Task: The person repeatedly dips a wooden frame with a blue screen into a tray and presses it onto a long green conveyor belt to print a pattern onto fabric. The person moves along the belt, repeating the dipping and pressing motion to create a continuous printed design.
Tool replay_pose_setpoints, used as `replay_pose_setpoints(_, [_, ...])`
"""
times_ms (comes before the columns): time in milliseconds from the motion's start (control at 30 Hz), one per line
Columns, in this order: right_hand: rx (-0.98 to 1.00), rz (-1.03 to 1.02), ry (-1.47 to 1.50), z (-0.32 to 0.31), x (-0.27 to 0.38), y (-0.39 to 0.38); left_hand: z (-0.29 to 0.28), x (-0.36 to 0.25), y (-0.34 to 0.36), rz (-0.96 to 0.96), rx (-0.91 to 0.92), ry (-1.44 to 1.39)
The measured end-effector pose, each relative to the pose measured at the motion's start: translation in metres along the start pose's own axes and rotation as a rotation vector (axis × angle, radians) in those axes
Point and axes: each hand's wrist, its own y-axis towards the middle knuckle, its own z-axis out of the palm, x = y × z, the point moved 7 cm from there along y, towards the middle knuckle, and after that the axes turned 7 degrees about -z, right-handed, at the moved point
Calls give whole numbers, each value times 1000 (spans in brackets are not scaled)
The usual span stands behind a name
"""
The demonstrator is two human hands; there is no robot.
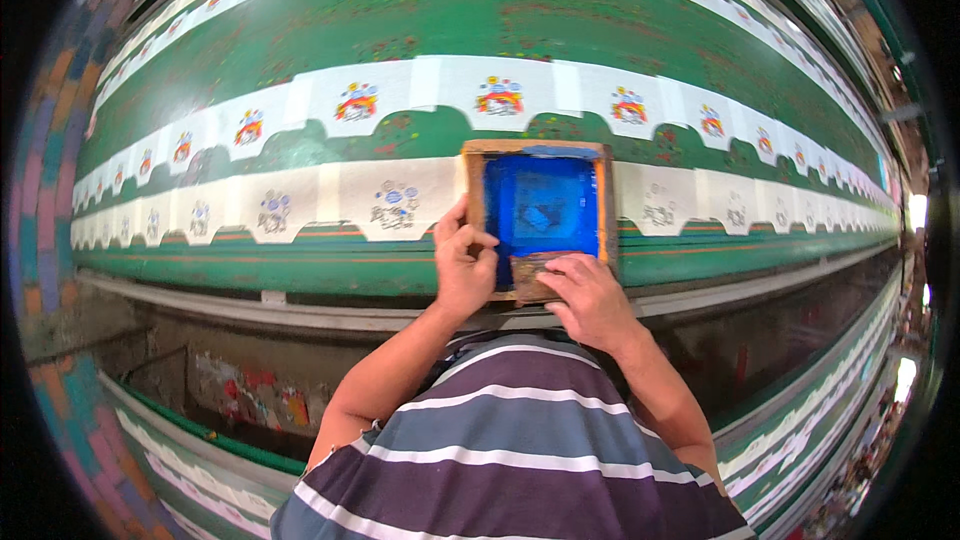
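Observation:
A wooden-framed printing screen (475, 155) with blue ink on its mesh lies over the near row of white cut pieces (330, 195). My left hand (466, 258) grips the left side of the frame, thumb and fingers closed on it. In my right hand (590, 298) is a worn wooden squeegee (528, 278), held at the near end of the screen. Pieces to the left of the frame carry black and blue prints; those to the right show only dark outlines.
The long green printing table (330, 35) bears further rows of white pieces with multicoloured prints (499, 97). A pale rail (230, 308) runs along its near edge. Behind me stands another green table with white pieces (800, 460). A wall of coloured blocks (50, 140) rises at the left.

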Motion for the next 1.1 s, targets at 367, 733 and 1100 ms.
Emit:
replay_pose_setpoints(367, [-626,407,277,-32,-88,-108,41,-38,-6,99,25,-14])
replay_pose_setpoints(733, [-627,381,285,-109,-188,-213,201,-66,-30,32,59,-10])
replay_pose_setpoints(1100, [-542,316,345,-129,-210,-235,220,-44,-45,-175,45,-116])
